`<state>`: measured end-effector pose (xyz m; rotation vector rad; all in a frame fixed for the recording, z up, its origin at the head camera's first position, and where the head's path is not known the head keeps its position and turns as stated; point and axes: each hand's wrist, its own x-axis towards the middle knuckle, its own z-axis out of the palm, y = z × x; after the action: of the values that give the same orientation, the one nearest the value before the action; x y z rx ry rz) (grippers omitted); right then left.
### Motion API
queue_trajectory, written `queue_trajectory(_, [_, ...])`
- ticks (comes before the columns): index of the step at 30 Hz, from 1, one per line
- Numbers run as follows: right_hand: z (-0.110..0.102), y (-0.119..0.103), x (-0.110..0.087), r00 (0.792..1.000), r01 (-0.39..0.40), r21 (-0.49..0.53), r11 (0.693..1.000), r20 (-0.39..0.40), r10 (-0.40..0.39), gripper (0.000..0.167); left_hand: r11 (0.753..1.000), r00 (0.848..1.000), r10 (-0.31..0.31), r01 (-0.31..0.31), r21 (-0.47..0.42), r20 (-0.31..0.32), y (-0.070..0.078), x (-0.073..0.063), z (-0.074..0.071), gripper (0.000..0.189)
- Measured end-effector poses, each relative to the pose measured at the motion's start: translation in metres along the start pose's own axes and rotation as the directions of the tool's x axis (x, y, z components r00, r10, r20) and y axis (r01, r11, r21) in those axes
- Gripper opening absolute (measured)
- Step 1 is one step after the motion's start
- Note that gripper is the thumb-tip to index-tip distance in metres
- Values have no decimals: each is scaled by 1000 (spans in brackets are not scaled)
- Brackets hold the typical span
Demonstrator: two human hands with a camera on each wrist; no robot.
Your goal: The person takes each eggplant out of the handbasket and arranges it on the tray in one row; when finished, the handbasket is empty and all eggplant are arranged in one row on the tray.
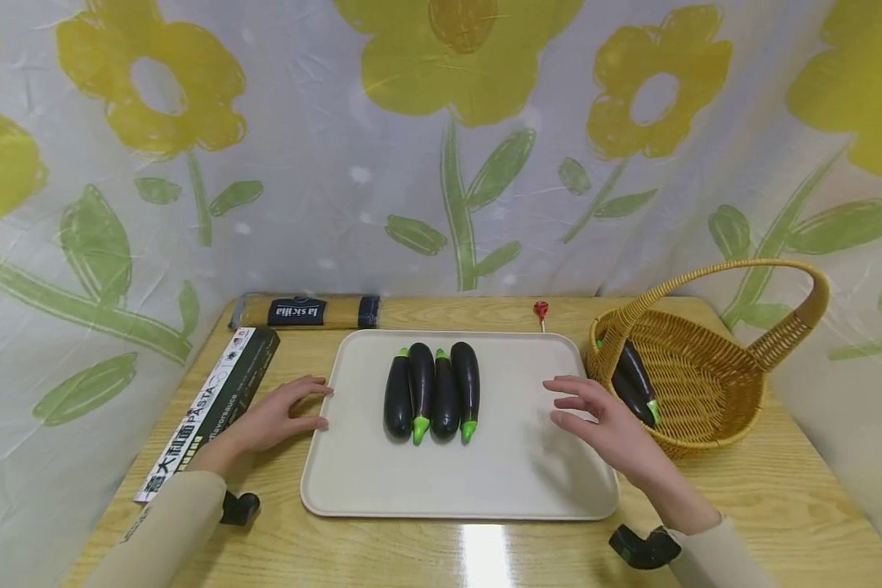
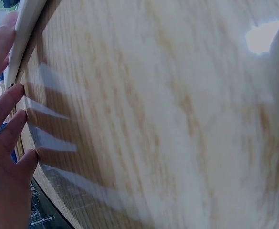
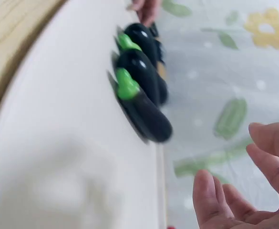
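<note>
Several glossy dark eggplants with bright green caps lie side by side on a pale rectangular tray. Some caps point toward me, others away. At the tray's left edge is my left hand, its thumb and forefinger by the rim; the left wrist view shows the other fingertips at the wooden table just beside it. My right hand hovers over the tray's right side with its fingers spread and nothing in them. To its right stands a wicker basket with a tall handle, holding two eggplants.
A long black-and-white pasta box lies left of the tray, partly behind my left forearm. Along the table's back edge are a pasta packet and a red lollipop. A flower-printed curtain surrounds the back and sides.
</note>
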<state>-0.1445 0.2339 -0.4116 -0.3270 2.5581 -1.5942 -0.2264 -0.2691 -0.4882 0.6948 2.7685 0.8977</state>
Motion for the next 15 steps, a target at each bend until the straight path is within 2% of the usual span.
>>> queue_trajectory(8, [-32, 10, -18, 997, -39, 103, 994, -55, 45, 46, 1000, 1000, 0, 0, -1, -7, 1, -1, -1, 51])
queue_trajectory(11, [-44, 13, -22, 994, -61, 94, 994, -81, 69, 49, 1000, 1000, -5, 5, -2, 1, 1, 0, -1, 51])
queue_trajectory(15, [-64, 18, -23, 991, -87, 29, 996, -103, 90, 52, 1000, 1000, 0, 0, -3, 7, 1, 1, -2, 51])
